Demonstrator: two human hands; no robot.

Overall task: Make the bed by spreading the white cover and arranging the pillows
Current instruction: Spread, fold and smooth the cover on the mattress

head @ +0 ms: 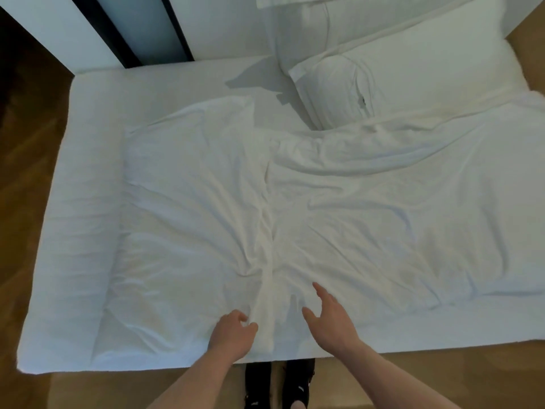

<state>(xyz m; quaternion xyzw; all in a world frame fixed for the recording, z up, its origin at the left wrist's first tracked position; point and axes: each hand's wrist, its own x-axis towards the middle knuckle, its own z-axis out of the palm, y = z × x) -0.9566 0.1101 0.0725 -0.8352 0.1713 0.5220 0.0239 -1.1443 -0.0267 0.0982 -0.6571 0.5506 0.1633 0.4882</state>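
While the wide white mattress (73, 231) lies partly bare along its left side, the rumpled white fabric cover (368, 208) sits bunched toward the middle and right, gathered into a ridge running to the near edge. Two plump white pillows (413, 75) lie stacked at the far right corner, seemingly out of the way. Left hand (233, 335) pinches the ridge, probably to tug it flat; right hand (330, 317) hovers beside it, fingers spread and holding nothing.

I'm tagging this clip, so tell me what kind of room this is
Most likely a bedroom: a bed with a rumpled white cover, white pillows at its head, and wooden flooring around it.
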